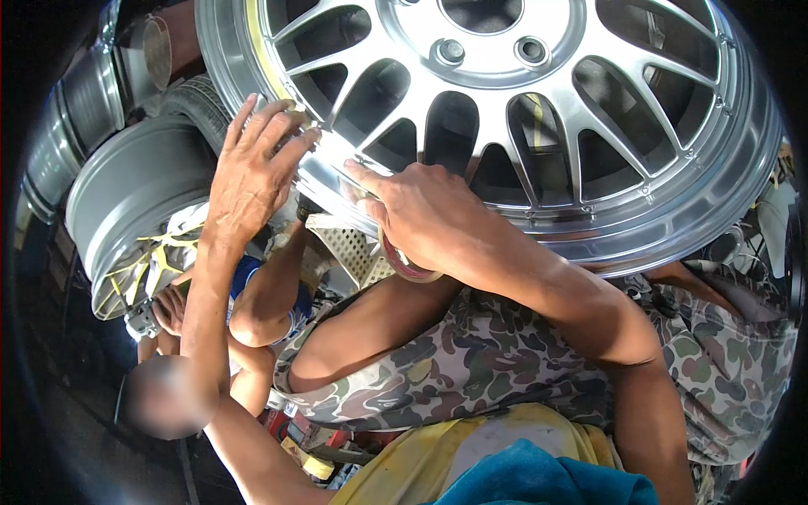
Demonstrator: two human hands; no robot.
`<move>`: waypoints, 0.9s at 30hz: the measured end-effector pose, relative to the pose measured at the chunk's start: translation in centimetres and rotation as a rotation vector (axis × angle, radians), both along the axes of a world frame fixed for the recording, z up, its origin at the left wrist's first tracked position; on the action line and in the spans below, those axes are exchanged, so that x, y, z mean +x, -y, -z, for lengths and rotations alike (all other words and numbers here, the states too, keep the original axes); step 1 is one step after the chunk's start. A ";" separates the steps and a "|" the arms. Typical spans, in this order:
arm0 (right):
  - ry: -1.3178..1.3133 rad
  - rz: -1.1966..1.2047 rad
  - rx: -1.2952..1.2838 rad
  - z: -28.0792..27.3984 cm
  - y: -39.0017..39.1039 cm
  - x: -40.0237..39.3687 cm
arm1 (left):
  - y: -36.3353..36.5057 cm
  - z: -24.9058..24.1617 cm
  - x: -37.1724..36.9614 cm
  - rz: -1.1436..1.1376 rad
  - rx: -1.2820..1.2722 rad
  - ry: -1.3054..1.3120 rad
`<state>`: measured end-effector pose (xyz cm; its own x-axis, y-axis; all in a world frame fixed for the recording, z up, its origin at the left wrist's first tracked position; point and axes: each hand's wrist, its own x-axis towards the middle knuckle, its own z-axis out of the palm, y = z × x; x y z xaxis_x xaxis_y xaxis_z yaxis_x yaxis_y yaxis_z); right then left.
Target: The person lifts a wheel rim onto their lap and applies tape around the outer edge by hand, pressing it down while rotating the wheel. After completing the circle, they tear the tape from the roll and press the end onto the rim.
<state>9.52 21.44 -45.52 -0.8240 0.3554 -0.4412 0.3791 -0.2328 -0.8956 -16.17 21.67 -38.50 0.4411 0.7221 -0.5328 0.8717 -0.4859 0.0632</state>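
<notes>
A silver multi-spoke wheel rim (539, 93) lies tilted before me. Yellow masking tape (255, 38) runs along the inside of its left lip. My left hand (257, 160) rests on that lip, fingers stretched over the edge and slightly apart, fingertips touching the rim where the tape ends. Close by on the right, my right hand (421, 206) presses an extended index finger against the lip. A roll of tape (411, 268) hangs under its palm, held by the other fingers, which are partly hidden.
At left, another person's hand (171, 310) is beside a small metal tool (141, 321), near a grey wheel (139, 181) with yellow spokes (156, 265). More rims (80, 118) and a tire (198, 105) are stacked behind. A perforated cream-coloured stool (349, 244) stands below my hands.
</notes>
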 end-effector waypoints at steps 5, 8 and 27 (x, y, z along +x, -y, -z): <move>0.001 0.028 0.065 0.0 0.2 0.1 | 0.3 0.4 0.2 -0.012 -0.013 0.015; 0.019 0.035 0.184 -0.1 0.2 0.6 | 0.4 0.4 0.2 -0.031 -0.012 0.028; 0.003 -0.005 0.070 0.1 0.4 1.1 | 0.9 -0.2 0.9 -0.052 0.012 -0.003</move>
